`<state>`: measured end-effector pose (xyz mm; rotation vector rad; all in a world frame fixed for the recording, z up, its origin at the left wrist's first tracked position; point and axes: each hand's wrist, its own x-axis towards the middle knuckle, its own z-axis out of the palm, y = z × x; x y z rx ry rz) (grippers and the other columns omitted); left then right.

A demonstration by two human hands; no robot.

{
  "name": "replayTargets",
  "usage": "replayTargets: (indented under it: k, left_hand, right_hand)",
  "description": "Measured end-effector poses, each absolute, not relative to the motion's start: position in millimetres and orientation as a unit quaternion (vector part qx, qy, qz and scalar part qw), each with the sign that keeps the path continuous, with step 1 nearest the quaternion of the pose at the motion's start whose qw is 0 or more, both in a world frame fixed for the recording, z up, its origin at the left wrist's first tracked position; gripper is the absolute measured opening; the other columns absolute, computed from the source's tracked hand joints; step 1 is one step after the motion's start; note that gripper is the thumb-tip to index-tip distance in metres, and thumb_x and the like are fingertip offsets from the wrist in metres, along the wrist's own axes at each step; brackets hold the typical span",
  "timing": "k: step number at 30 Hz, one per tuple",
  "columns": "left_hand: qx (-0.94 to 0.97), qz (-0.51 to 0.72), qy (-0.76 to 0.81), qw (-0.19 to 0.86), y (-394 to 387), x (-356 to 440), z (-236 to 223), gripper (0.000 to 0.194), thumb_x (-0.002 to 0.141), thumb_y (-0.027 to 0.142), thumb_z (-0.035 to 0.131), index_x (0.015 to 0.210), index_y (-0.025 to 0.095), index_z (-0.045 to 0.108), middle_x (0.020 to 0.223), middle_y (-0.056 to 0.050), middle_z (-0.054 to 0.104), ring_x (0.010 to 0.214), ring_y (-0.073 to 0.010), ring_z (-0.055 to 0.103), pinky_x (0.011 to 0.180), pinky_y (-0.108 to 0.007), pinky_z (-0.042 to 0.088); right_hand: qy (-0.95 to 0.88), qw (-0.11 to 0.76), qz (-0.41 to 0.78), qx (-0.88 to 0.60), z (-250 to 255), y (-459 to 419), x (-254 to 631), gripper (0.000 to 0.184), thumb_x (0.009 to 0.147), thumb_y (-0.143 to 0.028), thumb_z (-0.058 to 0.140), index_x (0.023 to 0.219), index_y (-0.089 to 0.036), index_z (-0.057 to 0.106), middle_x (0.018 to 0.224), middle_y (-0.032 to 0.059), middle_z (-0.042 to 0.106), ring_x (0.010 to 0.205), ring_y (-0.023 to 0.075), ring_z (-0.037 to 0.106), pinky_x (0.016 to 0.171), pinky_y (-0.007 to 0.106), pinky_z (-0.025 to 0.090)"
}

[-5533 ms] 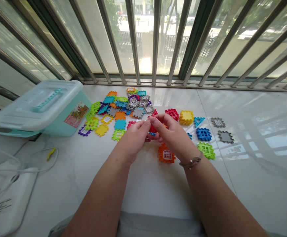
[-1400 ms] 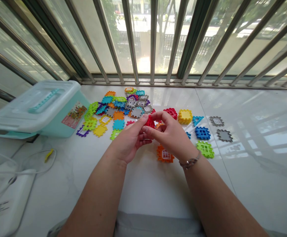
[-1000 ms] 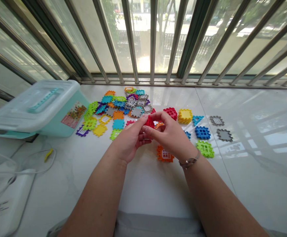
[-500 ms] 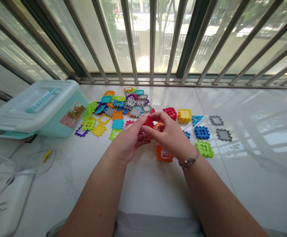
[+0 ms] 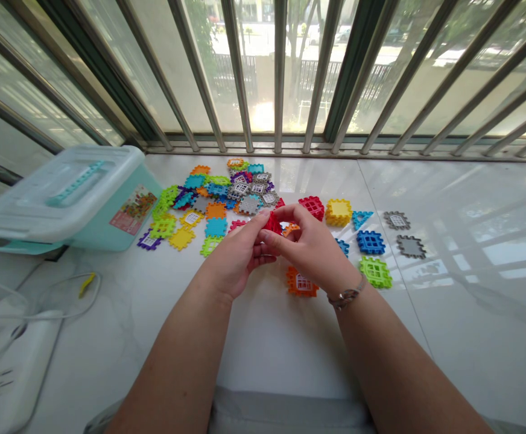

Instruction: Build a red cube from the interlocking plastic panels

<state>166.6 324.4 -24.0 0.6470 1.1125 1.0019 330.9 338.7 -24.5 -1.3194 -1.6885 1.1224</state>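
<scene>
Between my two hands is a red plastic building tile [image 5: 272, 223], gripped by the fingertips and partly hidden by them; whether it is one tile or several pressed together I cannot tell. My left hand [image 5: 240, 254] closes on its left side, thumb on top. From the right, my right hand [image 5: 306, 244] pinches it with thumb and index finger. Below my right hand lies an orange window tile [image 5: 301, 282]. Just beyond the hands sit a red stack of tiles [image 5: 311, 207] and a yellow stack [image 5: 338, 212].
A loose pile of mixed tiles [image 5: 215, 210] spreads left of the hands. Blue [image 5: 371, 242], green [image 5: 375, 272] and grey tiles [image 5: 411, 246] lie to the right. A lidded teal box [image 5: 104, 223] stands at left, near a white power strip [image 5: 19, 367] with cables. Metal bars [image 5: 280, 78] line the window.
</scene>
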Motion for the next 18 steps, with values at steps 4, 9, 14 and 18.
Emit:
replayTargets:
  k: [4, 9, 14, 18]
  left_hand:
    - [0.289, 0.447, 0.495, 0.687, 324.5, 166.8, -24.1, 0.048, 0.087, 0.065, 0.087, 0.103, 0.02, 0.079, 0.088, -0.002, 0.076, 0.074, -0.0144, 0.071, 0.066, -0.023, 0.058]
    - [0.29, 0.449, 0.493, 0.687, 325.1, 166.4, -25.5, 0.048, 0.088, 0.065, 0.087, 0.103, 0.02, 0.079, 0.084, -0.001, 0.074, 0.074, -0.0144, 0.071, 0.066, -0.023, 0.059]
    - [0.294, 0.448, 0.497, 0.682, 325.3, 165.8, -26.3, 0.047, 0.089, 0.065, 0.086, 0.103, 0.021, 0.079, 0.089, -0.003, 0.077, 0.075, -0.0148, 0.071, 0.067, -0.023, 0.058]
    - [0.294, 0.445, 0.5, 0.682, 325.2, 166.3, -26.0, 0.047, 0.09, 0.065, 0.084, 0.104, 0.021, 0.079, 0.087, -0.003, 0.076, 0.074, -0.0147, 0.07, 0.066, -0.023, 0.058]
  right_hand:
    - [-0.653, 0.354, 0.434, -0.51, -24.7, 338.5, 331.4, 0.05, 0.091, -0.057, 0.086, 0.126, -0.025, 0.071, 0.129, 0.0056, 0.08, 0.072, 0.0134, 0.068, 0.068, 0.035, 0.057]
    - [-0.654, 0.356, 0.432, -0.509, -25.1, 338.2, 331.5, 0.05, 0.091, -0.056, 0.086, 0.126, -0.025, 0.071, 0.13, 0.0047, 0.08, 0.071, 0.0128, 0.067, 0.067, 0.034, 0.056]
    - [-0.655, 0.354, 0.431, -0.509, -24.8, 338.3, 331.2, 0.049, 0.092, -0.055, 0.086, 0.126, -0.024, 0.071, 0.129, 0.0052, 0.08, 0.07, 0.0127, 0.067, 0.067, 0.035, 0.056]
    - [-0.657, 0.353, 0.428, -0.51, -25.2, 338.4, 331.0, 0.048, 0.092, -0.055, 0.086, 0.126, -0.025, 0.071, 0.128, 0.0049, 0.079, 0.072, 0.0132, 0.068, 0.069, 0.035, 0.057]
